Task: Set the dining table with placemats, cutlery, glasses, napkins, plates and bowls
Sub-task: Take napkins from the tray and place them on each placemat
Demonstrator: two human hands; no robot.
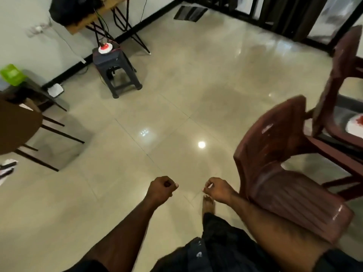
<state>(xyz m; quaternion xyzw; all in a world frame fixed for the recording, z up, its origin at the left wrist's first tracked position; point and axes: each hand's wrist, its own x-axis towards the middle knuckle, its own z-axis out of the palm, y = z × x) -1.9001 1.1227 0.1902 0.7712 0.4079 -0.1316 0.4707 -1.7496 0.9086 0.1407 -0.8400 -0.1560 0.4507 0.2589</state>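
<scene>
My left hand [162, 188] and my right hand [218, 190] hang side by side over the tiled floor, both curled into loose fists with nothing in them. At the far right edge, a glass-topped dining table [349, 99] shows behind the chairs, with a white plate with red marks [355, 124] on it. No placemats, cutlery, glasses, napkins or bowls are in view. My bare foot [208, 205] shows just below the right hand.
Two maroon plastic chairs [279, 154] stand to the right, the near one beside my right forearm. A dark stool [115, 73] with a red-and-white object stands by the wall. A brown round table [17, 124] and a green container [11, 74] are at the left.
</scene>
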